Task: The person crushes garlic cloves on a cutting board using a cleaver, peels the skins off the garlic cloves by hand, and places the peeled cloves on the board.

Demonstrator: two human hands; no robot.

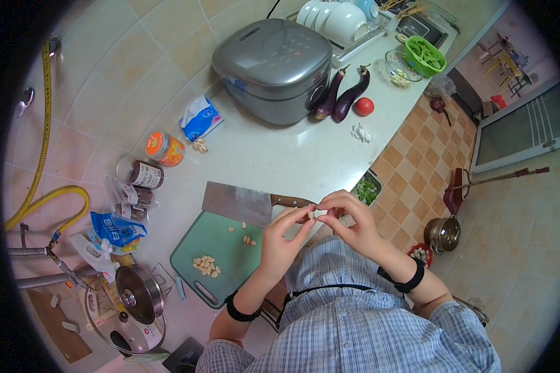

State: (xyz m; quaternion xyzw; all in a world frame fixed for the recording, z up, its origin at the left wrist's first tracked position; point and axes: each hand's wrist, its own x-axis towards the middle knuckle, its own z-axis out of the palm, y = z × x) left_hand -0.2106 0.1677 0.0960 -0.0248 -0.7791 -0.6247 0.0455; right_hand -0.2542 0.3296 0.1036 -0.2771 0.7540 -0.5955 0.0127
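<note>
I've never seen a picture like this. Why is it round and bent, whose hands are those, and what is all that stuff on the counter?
There is no machine here: a person wears a camera on the head, looking down, and its wide lens bends the view into a circle. The left hand and right hand meet in front of the checked shirt and pinch a small pale piece, probably a garlic clove. Below them a green cutting board carries a cleaver and a pile of peeled cloves. Further along the counter stand a grey rice cooker, two eggplants and a tomato.
</note>
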